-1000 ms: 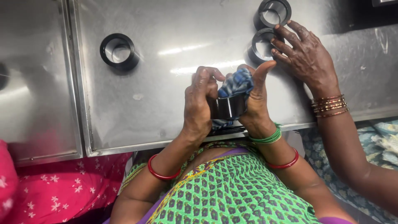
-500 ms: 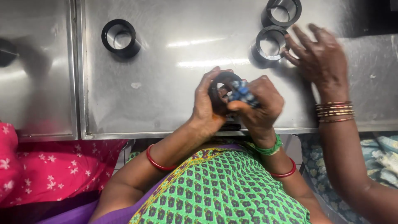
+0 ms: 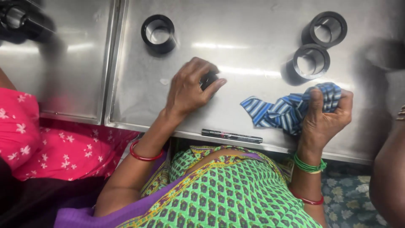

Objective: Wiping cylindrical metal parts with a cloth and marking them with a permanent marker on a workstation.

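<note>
Fingers [image 3: 213, 86] of my left hand [image 3: 190, 90] curl over a small black ring [image 3: 208, 79], pressing it against the steel counter [image 3: 253, 50]; most of the ring is hidden under the hand, so I see only a dark edge of it. My right hand [image 3: 322, 116] is clenched around a blue striped cloth [image 3: 287, 109], one loose end trailing left across the counter. A black marker pen [image 3: 232, 136] lies along the counter's near edge, between my two wrists. Three larger black rings stand on the steel: one [image 3: 158, 33] beyond my left hand, two [image 3: 311, 62] close together beyond the cloth. Another person's arm [image 3: 388, 177] shows at the right edge, and pink flowered fabric [image 3: 46, 143] lies at the left.
</note>
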